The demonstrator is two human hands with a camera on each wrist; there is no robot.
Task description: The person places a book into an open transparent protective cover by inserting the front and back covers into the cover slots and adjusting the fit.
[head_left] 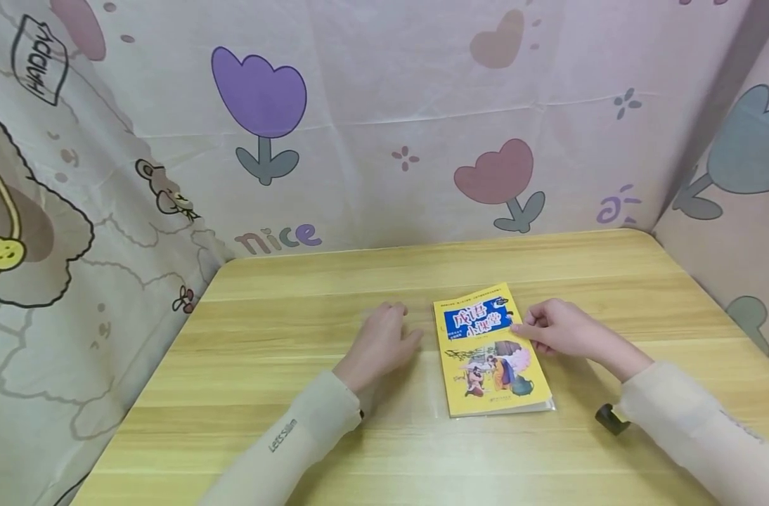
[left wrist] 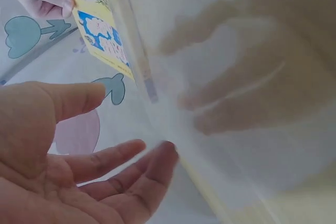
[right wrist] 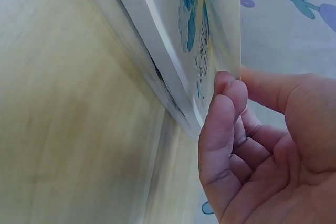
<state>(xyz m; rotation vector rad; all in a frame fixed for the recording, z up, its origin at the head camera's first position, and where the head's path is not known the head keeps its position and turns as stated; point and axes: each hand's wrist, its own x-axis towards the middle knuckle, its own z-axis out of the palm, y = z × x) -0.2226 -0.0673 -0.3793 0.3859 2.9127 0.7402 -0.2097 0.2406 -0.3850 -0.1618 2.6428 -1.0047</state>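
Observation:
A yellow paperback book point(head_left: 479, 404) with a blue title panel and a drawing of robed figures lies on the wooden table. At its right edge, my right hand point(head_left: 564, 329) pinches the front cover between thumb and fingertips. The right wrist view shows that cover raised from the pages, with a teal picture and print on the page side point(right wrist: 184, 19) beneath. To the left of the book, my left hand point(head_left: 381, 341) is low over the table, fingers loosely bent and holding nothing. Its palm and spread fingers point(left wrist: 126, 161) show in the left wrist view, apart from the book.
The light wood table point(head_left: 264, 330) has rounded back corners. Pale cloth point(head_left: 372, 84) printed with tulips and cartoon figures hangs behind it and at both sides. A small black item point(head_left: 612, 419) is at the right sleeve's cuff.

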